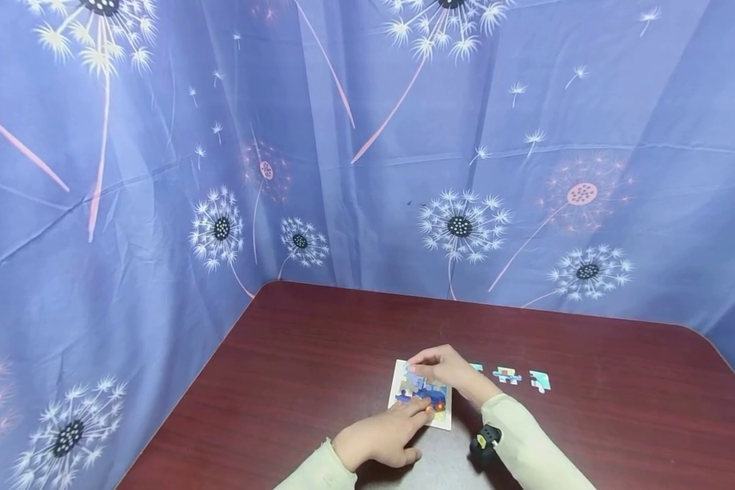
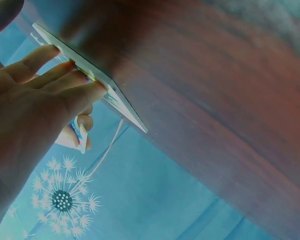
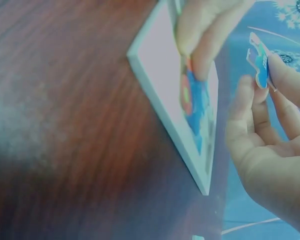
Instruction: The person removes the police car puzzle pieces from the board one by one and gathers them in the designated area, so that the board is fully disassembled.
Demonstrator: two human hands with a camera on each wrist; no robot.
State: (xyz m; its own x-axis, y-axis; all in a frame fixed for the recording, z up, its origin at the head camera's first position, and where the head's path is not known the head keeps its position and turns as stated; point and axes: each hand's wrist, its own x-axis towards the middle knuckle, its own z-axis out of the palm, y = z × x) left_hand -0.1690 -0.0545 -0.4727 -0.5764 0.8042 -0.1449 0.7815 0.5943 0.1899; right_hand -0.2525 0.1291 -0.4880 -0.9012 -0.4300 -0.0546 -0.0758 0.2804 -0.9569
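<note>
A small jigsaw puzzle in a white frame (image 1: 442,423) lies on the table, with a blue vehicle picture partly put together in it. My left hand (image 1: 381,436) rests its extended fingers on the near part of the puzzle, covering some of the picture. In the left wrist view, those fingertips touch the puzzle's face close to the frame edge. Above the far part of the puzzle, my right hand (image 1: 446,369) pinches a jigsaw piece (image 3: 263,65) between thumb and fingers. The right wrist view shows this blue and green piece tilted up, apart from the board.
To the right of the puzzle lie loose jigsaw pieces: one (image 1: 507,376) in a row with another (image 1: 540,381), and a third (image 1: 476,367) half hidden by the right forearm. A blue dandelion-print curtain (image 1: 367,204) hangs behind and left of the dark red table (image 1: 294,354).
</note>
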